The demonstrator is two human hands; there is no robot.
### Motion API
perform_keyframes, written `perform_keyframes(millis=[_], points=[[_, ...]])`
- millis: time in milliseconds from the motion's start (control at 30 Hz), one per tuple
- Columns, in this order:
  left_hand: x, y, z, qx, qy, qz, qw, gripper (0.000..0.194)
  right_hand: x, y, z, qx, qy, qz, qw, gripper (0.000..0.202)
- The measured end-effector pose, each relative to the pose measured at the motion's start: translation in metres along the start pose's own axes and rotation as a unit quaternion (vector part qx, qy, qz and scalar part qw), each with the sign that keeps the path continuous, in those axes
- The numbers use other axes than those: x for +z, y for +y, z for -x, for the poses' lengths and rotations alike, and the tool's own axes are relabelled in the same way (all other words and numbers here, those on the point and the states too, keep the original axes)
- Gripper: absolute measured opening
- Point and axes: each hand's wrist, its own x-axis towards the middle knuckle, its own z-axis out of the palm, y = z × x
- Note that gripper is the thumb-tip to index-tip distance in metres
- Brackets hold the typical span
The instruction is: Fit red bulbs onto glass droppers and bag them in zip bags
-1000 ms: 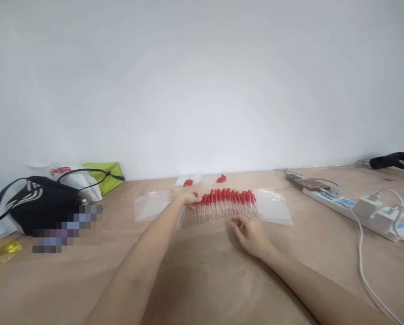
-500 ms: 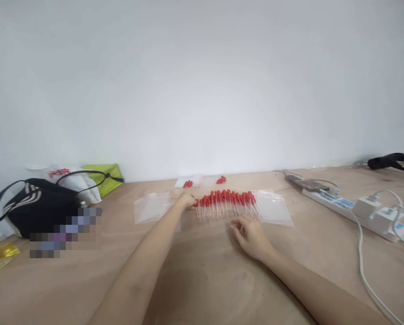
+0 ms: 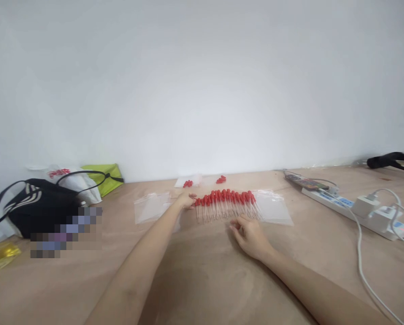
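A row of clear droppers with red rubber bulbs (image 3: 227, 196) lies side by side on the table, bulbs towards the wall and thin tips towards me. At the row's left end is my left hand (image 3: 187, 200), its fingers apart beside the first bulb. Whether a fingertip touches that bulb I cannot tell. My right hand (image 3: 251, 234) rests on the table just in front of the tips, fingers loosely curved and apart from the thumb, with nothing seen in it. Clear plastic bags lie on both sides, one pile at left (image 3: 150, 208) and another at right (image 3: 274, 208).
Small groups of red bulbs (image 3: 187, 183) lie at the back by the wall. A black bag (image 3: 42, 212) and a green bag (image 3: 109, 178) are at far left. On the right are a power strip (image 3: 344, 206) with plugs and cables, and a phone (image 3: 301, 181).
My left hand has shifted slightly left, off the end bulb, and its fingers have spread a little. My right hand has stayed where it was.
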Motion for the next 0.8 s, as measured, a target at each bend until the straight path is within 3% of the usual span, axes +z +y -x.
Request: perform_keyframes(millis=[100,233,333,433,533,633,800], points=[[-0.004,0.0,0.0,0.028,0.014,-0.033,0.999,0.026,0.0,0.001,0.0,0.001,0.003,-0.002,1.0,0.014],[-0.019,-0.004,0.01,0.087,0.076,-0.101,0.988,0.024,0.0,0.002,0.0,0.002,-0.001,0.001,1.0,0.014],[-0.03,-0.02,0.036,0.132,0.125,-0.152,0.972,0.019,0.0,0.003,0.0,0.001,-0.007,0.005,1.0,0.014],[-0.032,-0.047,0.07,0.163,0.146,-0.186,0.958,0.031,0.001,0.003,0.001,-0.003,-0.011,0.014,1.0,0.015],[-0.026,-0.071,0.092,0.138,0.126,-0.265,0.946,0.056,0.003,0.005,0.001,-0.002,-0.014,0.023,1.0,0.015],[-0.02,-0.082,0.095,0.125,0.108,-0.3,0.939,0.048,0.006,0.008,0.001,0.001,-0.017,0.021,1.0,0.016],[-0.023,-0.084,0.098,0.155,0.126,-0.291,0.936,0.039,0.007,0.01,0.0,-0.002,-0.005,0.019,1.0,0.017]])
